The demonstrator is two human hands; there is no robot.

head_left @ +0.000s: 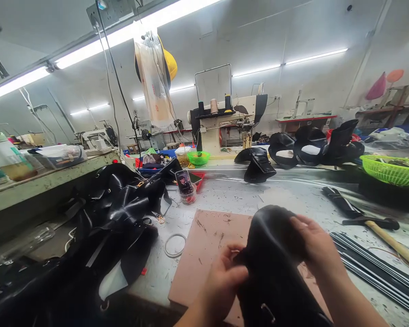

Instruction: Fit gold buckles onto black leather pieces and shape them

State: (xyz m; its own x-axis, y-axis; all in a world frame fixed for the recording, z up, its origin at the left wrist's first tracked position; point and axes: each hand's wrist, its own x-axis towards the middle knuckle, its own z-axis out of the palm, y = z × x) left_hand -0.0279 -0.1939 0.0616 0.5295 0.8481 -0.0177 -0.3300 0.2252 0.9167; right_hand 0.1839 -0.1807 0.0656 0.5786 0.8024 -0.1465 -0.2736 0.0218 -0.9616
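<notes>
Between my two hands is a black leather boot upper (269, 263), held over a pinkish work board (204, 245). My left hand (225, 277) grips its left edge, thumb on top and fingers curled. My right hand (318, 250) pinches the far right edge, with the thumb on the outer face and the other fingers partly hidden. A small metal buckle (267, 313) shows low on the upper. The upper's lower end runs out of the picture.
Black leather boot pieces (122, 213) are heaped at left. A white ring (175, 245) lies beside the board. A phone (184, 183) leans on a cup. At right are a hammer (391, 243), striped strips (381, 272) and a green basket (395, 170). A sewing machine (225, 122) stands behind.
</notes>
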